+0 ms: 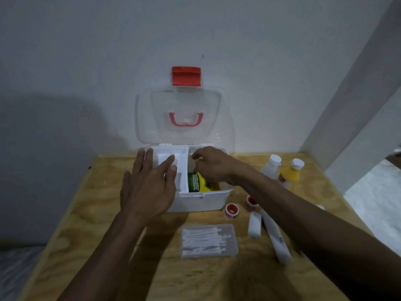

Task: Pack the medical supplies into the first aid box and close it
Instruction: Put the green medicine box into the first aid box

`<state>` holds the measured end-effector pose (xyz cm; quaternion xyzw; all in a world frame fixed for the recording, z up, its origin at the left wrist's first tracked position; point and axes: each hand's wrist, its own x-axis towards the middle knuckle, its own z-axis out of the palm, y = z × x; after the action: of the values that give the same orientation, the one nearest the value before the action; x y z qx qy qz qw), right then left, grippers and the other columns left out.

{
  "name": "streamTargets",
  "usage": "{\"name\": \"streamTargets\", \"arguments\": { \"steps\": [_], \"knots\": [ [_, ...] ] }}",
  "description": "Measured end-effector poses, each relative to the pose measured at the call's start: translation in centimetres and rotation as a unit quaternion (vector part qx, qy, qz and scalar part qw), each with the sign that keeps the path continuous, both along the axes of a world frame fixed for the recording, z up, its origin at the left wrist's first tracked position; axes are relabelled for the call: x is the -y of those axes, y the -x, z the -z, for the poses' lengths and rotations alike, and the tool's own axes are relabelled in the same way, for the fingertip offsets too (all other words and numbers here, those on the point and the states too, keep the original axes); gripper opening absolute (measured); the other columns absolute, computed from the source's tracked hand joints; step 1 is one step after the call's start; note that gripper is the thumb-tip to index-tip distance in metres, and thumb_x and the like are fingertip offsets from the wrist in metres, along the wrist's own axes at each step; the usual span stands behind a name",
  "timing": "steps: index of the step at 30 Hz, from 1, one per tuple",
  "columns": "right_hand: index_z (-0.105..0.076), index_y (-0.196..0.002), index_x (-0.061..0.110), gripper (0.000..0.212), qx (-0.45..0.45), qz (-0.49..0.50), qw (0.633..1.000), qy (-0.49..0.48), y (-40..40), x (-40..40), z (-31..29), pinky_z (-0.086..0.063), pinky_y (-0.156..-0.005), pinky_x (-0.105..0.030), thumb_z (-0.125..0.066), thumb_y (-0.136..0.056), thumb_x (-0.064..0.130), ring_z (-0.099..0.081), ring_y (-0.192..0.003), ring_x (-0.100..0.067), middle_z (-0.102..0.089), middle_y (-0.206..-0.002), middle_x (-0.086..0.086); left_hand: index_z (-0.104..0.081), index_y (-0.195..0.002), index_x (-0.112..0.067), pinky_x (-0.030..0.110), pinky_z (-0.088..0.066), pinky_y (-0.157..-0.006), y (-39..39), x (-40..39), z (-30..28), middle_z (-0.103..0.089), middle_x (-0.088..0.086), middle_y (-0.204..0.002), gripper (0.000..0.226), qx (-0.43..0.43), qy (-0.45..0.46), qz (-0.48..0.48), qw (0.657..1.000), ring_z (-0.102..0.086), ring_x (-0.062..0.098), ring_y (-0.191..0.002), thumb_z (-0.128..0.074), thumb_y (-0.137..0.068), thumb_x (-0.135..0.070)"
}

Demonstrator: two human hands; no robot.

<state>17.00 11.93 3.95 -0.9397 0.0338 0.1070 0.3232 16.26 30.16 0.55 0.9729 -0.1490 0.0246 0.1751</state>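
The white first aid box [204,200] stands open on the wooden table, its clear lid [184,118] with a red latch upright against the wall. A white inner tray [181,157] fills the box's left half. A green and yellow packet [198,182] lies in the right half. My left hand [149,185] rests flat, fingers spread, over the box's left front and the tray. My right hand [213,165] reaches into the right half above the packet, fingers curled; what they hold is hidden.
A clear case of cotton swabs [209,241] lies in front of the box. To the right lie two red tape rolls [231,210], a white bandage roll [255,227] and a long white tube [275,237]. A white bottle [271,167] and a yellow bottle [290,173] stand at back right.
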Motion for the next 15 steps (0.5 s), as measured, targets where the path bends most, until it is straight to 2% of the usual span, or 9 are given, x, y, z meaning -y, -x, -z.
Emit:
{"name": "streamTargets", "arguments": {
  "steps": [4, 7, 9, 12, 15],
  "knots": [
    [-0.039, -0.141, 0.015, 0.046, -0.032, 0.052, 0.991, -0.119, 0.6, -0.6, 0.6, -0.056, -0.089, -0.040, -0.041, -0.095, 0.009, -0.062, -0.108, -0.025, -0.058, -0.131, -0.010, -0.029, -0.149, -0.044, 0.058, -0.019, -0.118, -0.1, 0.0, 0.1, -0.006, 0.001, -0.165, 0.052, 0.001, -0.004, 0.001, 1.000, 0.005, 0.021, -0.152, -0.018, -0.099, -0.054],
    [-0.038, -0.139, 0.020, 0.044, -0.006, 0.072, 0.985, -0.158, 1.0, -1.0, 0.9, -0.057, -0.090, -0.041, -0.042, -0.096, 0.015, -0.062, -0.107, -0.025, -0.058, -0.131, -0.010, -0.029, -0.149, -0.044, 0.058, -0.018, -0.118, -0.1, -0.1, 0.1, -0.006, 0.001, -0.165, 0.052, 0.003, -0.001, 0.000, 1.000, 0.004, 0.021, -0.152, -0.018, -0.099, -0.054],
    [-0.040, -0.138, 0.020, 0.039, 0.027, 0.070, 0.985, -0.157, 1.3, -1.3, 0.8, -0.054, -0.093, -0.041, -0.042, -0.099, 0.023, -0.062, -0.108, -0.023, -0.059, -0.132, -0.008, -0.029, -0.149, -0.044, 0.058, -0.017, -0.119, -0.1, 0.0, 0.1, -0.005, 0.001, -0.165, 0.052, 0.001, -0.004, -0.001, 1.000, 0.005, 0.021, -0.152, -0.018, -0.099, -0.054],
    [-0.035, -0.144, 0.024, 0.046, 0.058, 0.046, 0.987, -0.142, 1.9, -1.8, 0.5, -0.047, -0.103, -0.044, -0.043, -0.100, 0.036, -0.057, -0.120, -0.025, -0.053, -0.142, -0.005, -0.027, -0.150, -0.044, 0.057, -0.015, -0.119, 0.0, 0.1, 0.1, -0.003, 0.001, -0.165, 0.053, -0.001, -0.012, -0.001, 1.000, 0.006, 0.022, -0.152, -0.018, -0.099, -0.054],
    [-0.028, -0.149, 0.024, 0.052, 0.075, 0.025, 0.989, -0.124, 2.4, -2.2, 0.0, -0.040, -0.109, -0.039, -0.044, -0.102, 0.036, -0.048, -0.131, -0.025, -0.040, -0.153, -0.001, -0.025, -0.150, -0.044, 0.057, -0.011, -0.118, -0.1, 0.1, 0.1, -0.002, 0.000, -0.165, 0.053, -0.004, -0.014, -0.001, 1.000, 0.006, 0.022, -0.152, -0.017, -0.099, -0.056]
  ]
}}
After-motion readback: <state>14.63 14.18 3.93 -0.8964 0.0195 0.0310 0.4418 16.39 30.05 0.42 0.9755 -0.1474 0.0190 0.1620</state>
